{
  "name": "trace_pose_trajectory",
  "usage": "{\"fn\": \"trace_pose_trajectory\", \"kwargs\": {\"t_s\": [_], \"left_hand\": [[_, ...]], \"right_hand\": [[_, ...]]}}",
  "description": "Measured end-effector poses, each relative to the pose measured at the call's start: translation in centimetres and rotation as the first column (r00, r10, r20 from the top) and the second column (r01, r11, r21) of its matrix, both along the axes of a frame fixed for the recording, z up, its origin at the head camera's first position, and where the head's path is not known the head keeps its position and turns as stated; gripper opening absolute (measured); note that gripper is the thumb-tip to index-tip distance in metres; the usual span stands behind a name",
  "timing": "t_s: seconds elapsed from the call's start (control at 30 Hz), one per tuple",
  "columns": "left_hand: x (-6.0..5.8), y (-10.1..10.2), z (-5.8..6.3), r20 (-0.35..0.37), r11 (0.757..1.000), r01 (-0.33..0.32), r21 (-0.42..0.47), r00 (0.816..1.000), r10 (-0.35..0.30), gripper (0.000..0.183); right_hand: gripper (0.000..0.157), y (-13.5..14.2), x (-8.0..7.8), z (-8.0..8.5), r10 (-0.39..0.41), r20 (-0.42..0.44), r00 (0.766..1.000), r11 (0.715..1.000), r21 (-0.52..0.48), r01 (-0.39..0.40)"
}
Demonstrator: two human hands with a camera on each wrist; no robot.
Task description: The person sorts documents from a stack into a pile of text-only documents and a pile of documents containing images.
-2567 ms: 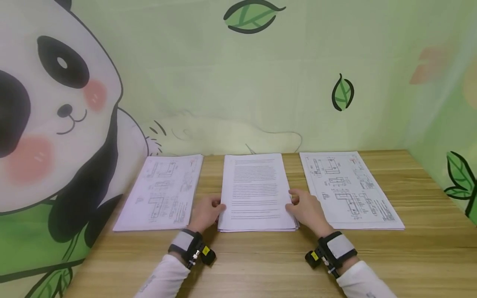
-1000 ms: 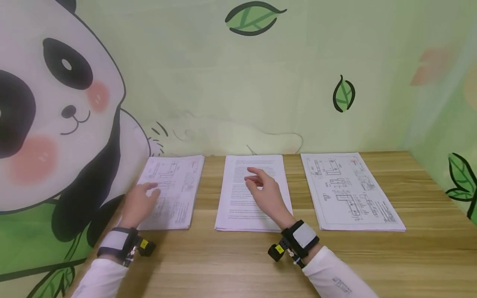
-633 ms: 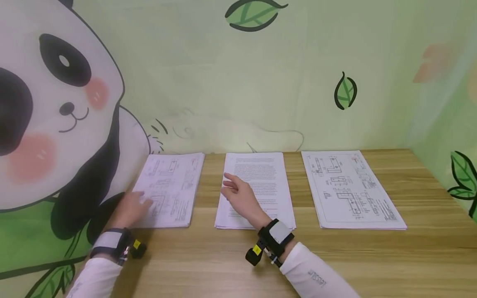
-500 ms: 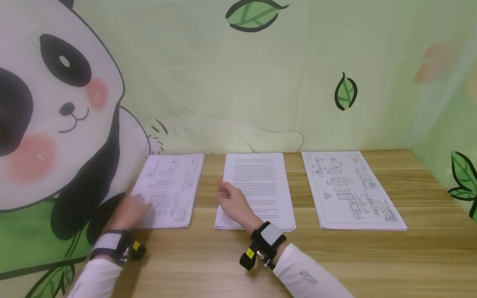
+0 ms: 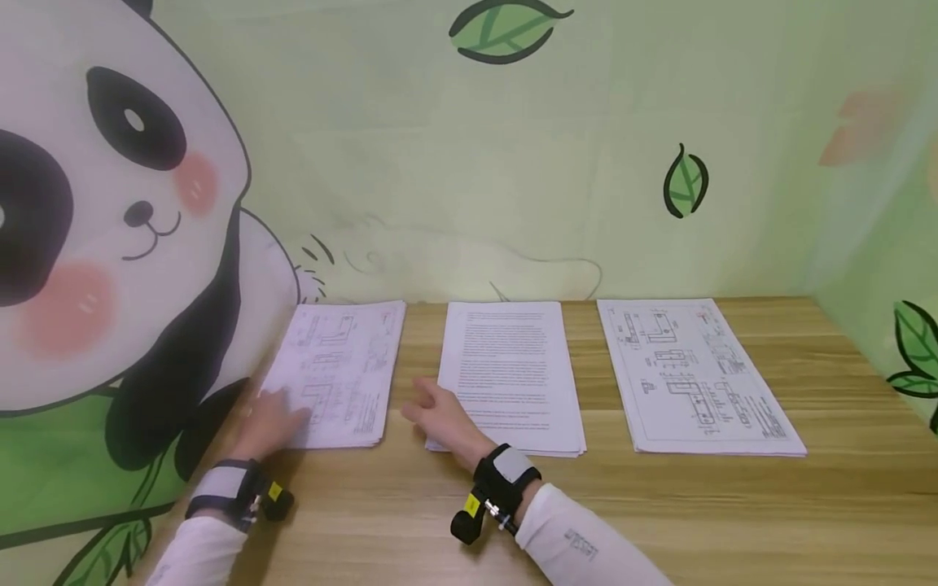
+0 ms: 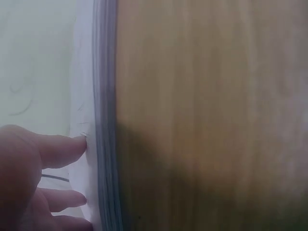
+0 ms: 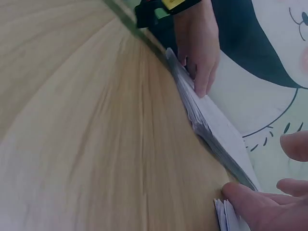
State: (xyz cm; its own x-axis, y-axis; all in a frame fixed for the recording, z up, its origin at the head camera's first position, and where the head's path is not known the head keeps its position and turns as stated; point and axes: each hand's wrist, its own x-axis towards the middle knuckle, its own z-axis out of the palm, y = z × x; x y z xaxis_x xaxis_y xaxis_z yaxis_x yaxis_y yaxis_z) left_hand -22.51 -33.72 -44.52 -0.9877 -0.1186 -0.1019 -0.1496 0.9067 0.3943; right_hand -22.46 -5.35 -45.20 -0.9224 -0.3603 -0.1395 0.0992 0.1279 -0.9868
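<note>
The left stack of paper (image 5: 340,366), printed with line drawings, has my left hand (image 5: 267,423) over its near left corner. In the left wrist view, the thumb and fingertips of my left hand (image 6: 29,178) lie at the top sheet, beside the stack's layered edge (image 6: 106,115). My right hand (image 5: 443,419) hovers over the lower left edge of the middle stack of text pages (image 5: 506,366), its fingers pointing left past the edge. In the right wrist view, the fingers of my right hand (image 7: 264,207) are loosely spread, with nothing between them.
A right stack of drawing sheets (image 5: 699,374) lies on the wooden table (image 5: 806,521). Behind the table hangs a green backdrop (image 5: 381,163) with a printed panda (image 5: 198,268). Bare wood separates the stacks.
Both hands have let go of the middle stack's sides. The left hand has moved left onto the left stack; the right hand has swept left across the middle stack and come nearer.
</note>
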Motion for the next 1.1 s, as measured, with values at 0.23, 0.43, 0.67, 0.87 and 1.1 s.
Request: {"fn": "trace_pose_trajectory", "kwargs": {"t_s": [0.23,0.43,0.67,0.87,1.1], "left_hand": [[0.0,0.7,-0.7,0.001,1.000,0.013,0.012,1.000,-0.013,0.065],[0.4,1.7,-0.5,-0.012,0.999,0.032,0.039,0.999,-0.032,0.063],[1.0,2.9,0.0,0.060,0.997,0.040,0.067,0.997,-0.044,0.071],[1.6,4.3,0.5,0.106,0.992,0.038,0.120,0.993,-0.050,0.075],[2.2,4.9,1.1,0.097,0.987,-0.005,0.158,0.995,-0.010,0.068]], "right_hand": [[0.066,-0.8,-0.4,-0.3,0.041,0.191,0.981,0.978,-0.208,-0.001],[0.067,-1.3,-0.8,-0.5,0.045,0.299,0.953,0.963,-0.268,0.038],[0.054,-1.7,-1.0,-0.5,0.064,0.275,0.959,0.953,-0.302,0.022],[0.039,-1.9,-1.0,-0.6,-0.053,0.257,0.965,0.976,-0.191,0.105],[0.038,-1.7,-1.1,-0.3,-0.188,0.121,0.975,0.982,0.004,0.189]]}}
